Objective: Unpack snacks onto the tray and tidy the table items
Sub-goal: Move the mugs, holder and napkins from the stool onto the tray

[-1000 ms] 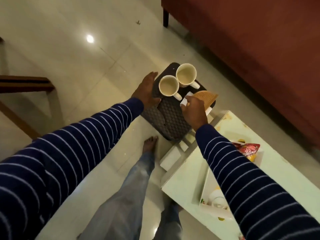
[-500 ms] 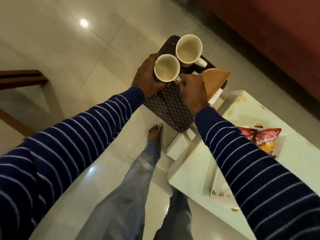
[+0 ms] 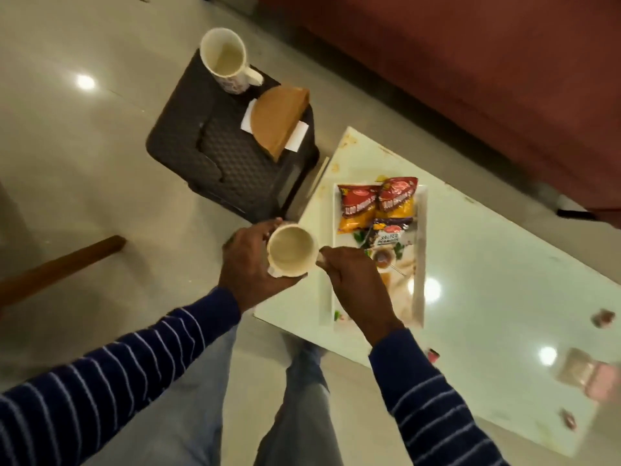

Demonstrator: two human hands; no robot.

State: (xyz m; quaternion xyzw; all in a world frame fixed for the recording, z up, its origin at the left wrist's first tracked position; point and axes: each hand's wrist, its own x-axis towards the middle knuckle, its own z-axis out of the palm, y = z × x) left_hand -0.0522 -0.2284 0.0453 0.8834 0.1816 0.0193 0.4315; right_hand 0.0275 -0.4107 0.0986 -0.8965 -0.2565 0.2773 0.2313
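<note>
Both hands are on one mug [image 3: 292, 252] at the table's [image 3: 487, 264] near corner: left hand [image 3: 250, 264] wrapped around it, right hand [image 3: 356, 280] pinching the handle. The tray [image 3: 421, 237] holds packets [image 3: 376, 205]; "ALOO" and "SALTED" are readable, the rest is blurry.

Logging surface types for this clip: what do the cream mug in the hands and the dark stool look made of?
Cream mug: likely glazed ceramic, judging by its thick smooth rim and pale glossy inside. Dark stool: probably moulded plastic, matte, with a woven-look embossed pattern on its top.
</note>
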